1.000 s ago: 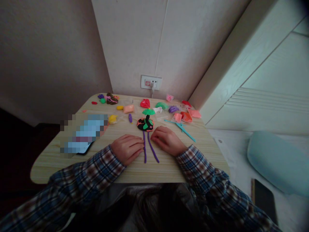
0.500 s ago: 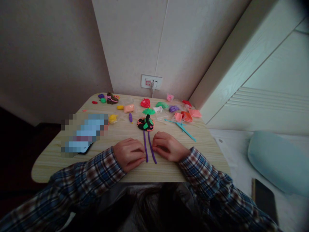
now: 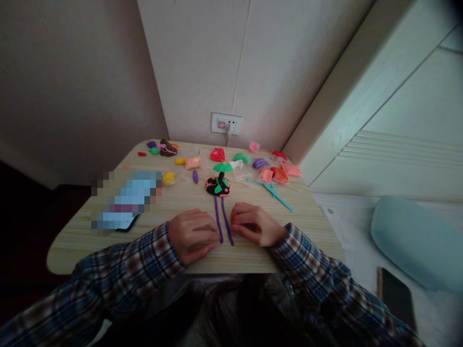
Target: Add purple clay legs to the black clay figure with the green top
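Two thin purple clay strips lie side by side on the table, running from a small clay model toward me. My left hand (image 3: 193, 235) rests beside the left clay strip (image 3: 218, 219), fingers bent, thumb apart, fingertips at its lower part. On the other side, my right hand (image 3: 257, 225) sits with curved fingers and a gap above the thumb, tips close against the right clay strip (image 3: 226, 221). Neither hand visibly grips anything. The clay model (image 3: 214, 187) has a black base with pink trim, green leaves and a green umbrella-like top (image 3: 222, 167).
A phone (image 3: 130, 202) with a blurred screen lies left on the wooden table (image 3: 173, 200). Light-blue modelling tools (image 3: 277, 195) lie right. Bagged clay pieces, including red clay (image 3: 217, 154) and yellow clay (image 3: 169, 178), line the back. A wall socket (image 3: 226, 123) is behind.
The near ends of the two purple strips have come slightly closer together. My left thumb has moved a little away from the strip, and my right hand has shifted slightly right and down.
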A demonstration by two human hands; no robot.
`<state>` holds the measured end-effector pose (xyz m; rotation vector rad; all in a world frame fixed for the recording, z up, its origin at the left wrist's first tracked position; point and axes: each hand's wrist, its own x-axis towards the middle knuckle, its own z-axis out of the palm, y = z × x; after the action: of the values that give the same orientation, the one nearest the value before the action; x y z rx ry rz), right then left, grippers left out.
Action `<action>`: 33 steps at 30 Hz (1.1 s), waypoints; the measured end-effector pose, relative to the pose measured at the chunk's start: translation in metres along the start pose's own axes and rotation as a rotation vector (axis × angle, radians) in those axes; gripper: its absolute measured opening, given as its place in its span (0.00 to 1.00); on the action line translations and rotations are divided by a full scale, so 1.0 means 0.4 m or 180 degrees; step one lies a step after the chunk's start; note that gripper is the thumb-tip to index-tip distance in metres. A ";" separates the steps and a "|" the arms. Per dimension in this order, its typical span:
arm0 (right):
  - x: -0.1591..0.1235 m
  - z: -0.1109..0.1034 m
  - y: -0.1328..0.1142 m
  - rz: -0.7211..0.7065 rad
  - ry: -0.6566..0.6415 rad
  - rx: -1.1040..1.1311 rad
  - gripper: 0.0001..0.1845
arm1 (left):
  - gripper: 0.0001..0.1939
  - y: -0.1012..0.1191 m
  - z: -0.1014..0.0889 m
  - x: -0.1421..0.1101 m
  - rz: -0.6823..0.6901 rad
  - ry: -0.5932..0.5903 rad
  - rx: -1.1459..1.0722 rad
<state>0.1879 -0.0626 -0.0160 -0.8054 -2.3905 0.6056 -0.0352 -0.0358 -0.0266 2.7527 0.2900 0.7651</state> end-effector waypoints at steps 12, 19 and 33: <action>0.008 -0.024 0.057 0.0989 0.1419 0.0010 0.20 | 0.35 -0.040 0.039 0.016 -0.0082 -0.0851 0.0625; 0.008 -0.021 0.060 0.1038 0.1415 0.0025 0.20 | 0.36 -0.042 0.042 0.013 -0.0048 -0.0932 0.0626; 0.010 -0.027 0.065 0.1165 0.1778 0.0093 0.19 | 0.28 -0.084 0.007 0.005 -0.0511 0.0115 0.0642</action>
<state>0.2025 -0.0389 -0.0210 -1.2281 -1.7387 0.4711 -0.0362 -0.0042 -0.0383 2.8578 0.6194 0.7824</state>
